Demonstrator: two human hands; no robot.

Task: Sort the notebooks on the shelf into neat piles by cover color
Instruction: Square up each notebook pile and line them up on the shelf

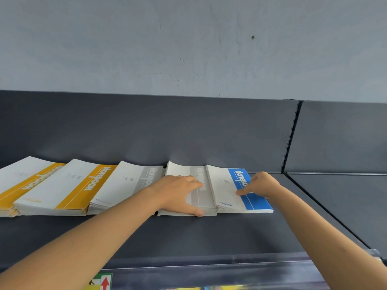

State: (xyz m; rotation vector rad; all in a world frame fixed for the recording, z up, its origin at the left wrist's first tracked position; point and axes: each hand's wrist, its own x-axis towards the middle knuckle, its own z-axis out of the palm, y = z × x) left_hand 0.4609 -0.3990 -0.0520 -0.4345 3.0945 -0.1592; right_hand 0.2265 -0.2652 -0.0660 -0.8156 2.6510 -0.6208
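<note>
Head view: leftmost yellow pile [14, 185] partly offscreen.

yellow-banded notebooks [62, 185] | grey-banded notebooks [134, 181] | blue-banded notebooks [249, 203] | dark grey shelf [188, 235]

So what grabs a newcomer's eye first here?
The blue-banded white notebook pile at the row's right end, under the right hand. Left of it, the left hand lies flat on a grey-banded white notebook pile; two yellow-banded piles sit far left on the dark grey shelf.
</note>
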